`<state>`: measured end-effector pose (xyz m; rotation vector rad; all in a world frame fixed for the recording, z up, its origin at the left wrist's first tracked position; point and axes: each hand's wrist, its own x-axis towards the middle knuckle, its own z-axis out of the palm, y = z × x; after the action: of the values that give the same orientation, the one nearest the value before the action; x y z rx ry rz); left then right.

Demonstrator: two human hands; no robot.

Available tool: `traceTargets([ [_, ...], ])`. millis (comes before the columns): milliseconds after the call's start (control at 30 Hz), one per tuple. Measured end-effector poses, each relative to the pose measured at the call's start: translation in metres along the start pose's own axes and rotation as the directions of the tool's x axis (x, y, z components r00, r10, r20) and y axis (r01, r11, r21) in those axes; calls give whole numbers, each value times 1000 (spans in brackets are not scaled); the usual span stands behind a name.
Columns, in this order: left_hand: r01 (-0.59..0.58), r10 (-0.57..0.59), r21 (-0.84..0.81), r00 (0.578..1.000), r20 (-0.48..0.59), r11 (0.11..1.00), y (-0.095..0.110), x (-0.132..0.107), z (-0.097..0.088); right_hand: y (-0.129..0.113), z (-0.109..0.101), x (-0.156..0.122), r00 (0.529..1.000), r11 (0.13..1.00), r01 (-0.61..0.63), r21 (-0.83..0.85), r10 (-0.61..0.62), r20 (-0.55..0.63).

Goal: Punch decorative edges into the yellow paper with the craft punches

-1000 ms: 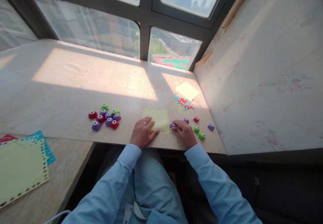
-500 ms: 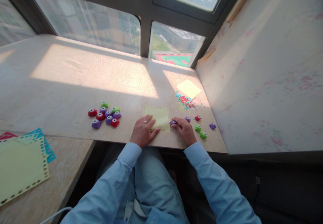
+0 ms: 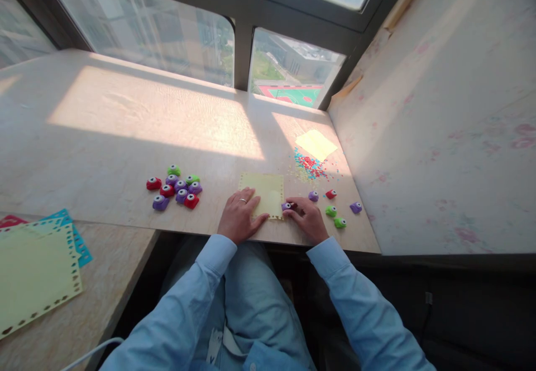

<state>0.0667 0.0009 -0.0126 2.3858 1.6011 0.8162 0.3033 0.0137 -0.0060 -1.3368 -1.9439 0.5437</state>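
A pale yellow sheet of paper (image 3: 268,192) with small shapes punched along its edges lies near the table's front edge. My left hand (image 3: 242,216) rests flat on its left part, fingers spread. At the sheet's right edge, near the lower corner, my right hand (image 3: 309,218) has its fingers closed round a purple craft punch (image 3: 286,206). Just right of that hand lie another purple punch (image 3: 313,196), a red punch (image 3: 330,194), two green punches (image 3: 335,217) and a further purple one (image 3: 355,208).
Several red, purple and green punches (image 3: 180,185) stand grouped to the left. Behind the sheet is a scatter of coloured paper bits (image 3: 310,165) beside a yellow paper (image 3: 316,145). Punched sheets (image 3: 37,276) lie at the lower left. A wall (image 3: 452,136) bounds the right side.
The purple punch in my right hand has shifted slightly toward me along the sheet's right edge. My left hand stays on the sheet. The view has tilted a little.
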Motion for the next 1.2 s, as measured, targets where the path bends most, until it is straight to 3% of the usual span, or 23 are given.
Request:
traceTargets([
  [267, -21, 19, 26, 997, 70, 999, 1, 0, -3, 7, -5, 1, 993, 994, 91, 67, -95, 65],
  [700, -6, 7, -22, 998, 66, 1000, 1, 0, -3, -11, -2, 5, 999, 998, -36, 58, 34, 34],
  [1000, -7, 9, -26, 998, 59, 1000, 1, 0, -3, -21, 8, -10, 995, 996, -93, 16, 93, -31],
  [1200, 4, -2, -46, 999, 51, 999, 2, -1, -4, -23, 2, -20, 995, 993, -95, 73, 94, 14],
])
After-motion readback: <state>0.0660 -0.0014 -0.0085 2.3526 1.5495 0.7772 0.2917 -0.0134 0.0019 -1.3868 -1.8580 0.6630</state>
